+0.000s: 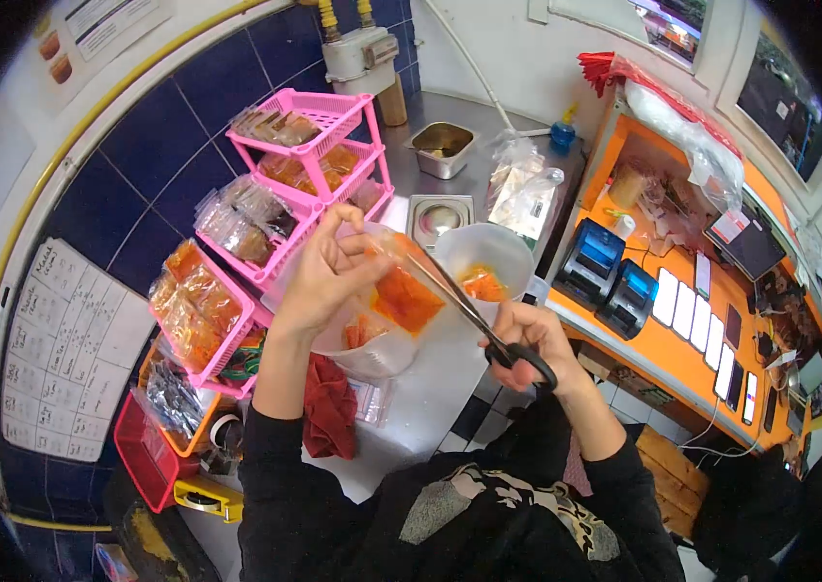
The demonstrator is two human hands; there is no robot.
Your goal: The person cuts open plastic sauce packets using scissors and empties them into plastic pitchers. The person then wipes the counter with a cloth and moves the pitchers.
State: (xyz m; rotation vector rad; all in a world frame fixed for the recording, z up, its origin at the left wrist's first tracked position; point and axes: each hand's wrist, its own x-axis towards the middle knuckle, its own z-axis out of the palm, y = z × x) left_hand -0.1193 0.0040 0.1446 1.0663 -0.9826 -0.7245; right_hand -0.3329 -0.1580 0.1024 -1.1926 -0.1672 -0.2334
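Reaching over metal counter [434,396] beside pink baskets [325,142] and blue wall tiles [170,109]; clamping orange-filled bag [407,299] in left fingers [341,215], scissors [493,339] in right fingers [519,314].

Scissors [459,299]: shiny smooth metal blades, dark matt plastic-looking handles, in right hand [527,339]. Left hand [328,276] at clear glossy thin plastic pouch [409,296]. Tubs [484,254]: translucent smooth plastic. Counter [430,409]: smooth metal, soft sheen. Baskets [306,126]: pink plastic, perforated. Steel-look pan [442,148]: glossy metal. Cloth [330,407]: dark red, matt, rumpled fabric. Wall tiles [199,82]: glossy blue. Wall chart [66,354]: white, paper-like. Sleeves [275,466]: matt black cloth.
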